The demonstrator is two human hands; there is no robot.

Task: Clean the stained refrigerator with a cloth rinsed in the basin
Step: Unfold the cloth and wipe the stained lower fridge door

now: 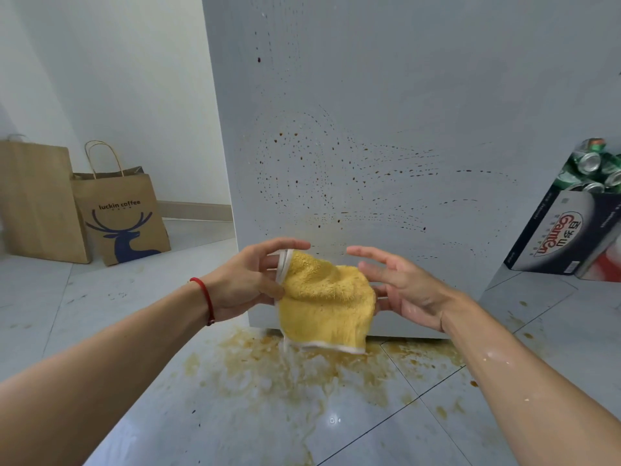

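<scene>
Yellow cloth held between both hands in front of the spattered refrigerator.

The fridge's top and right side run out of view, and the box of cans at right is cut off by the picture's edge. The fingers behind the cloth are hidden. The left hand pinches the cloth's white-trimmed edge between thumb and fingers; the right hand is spread, fingers straight, its lower fingers touching the cloth's right side (whether they grip it cannot be told). The cloth hangs bunched just in front of the fridge's lower panel, above a brown puddle on the tiled floor. Brown specks dot the panel. Two paper bags stand at left against the wall.
</scene>
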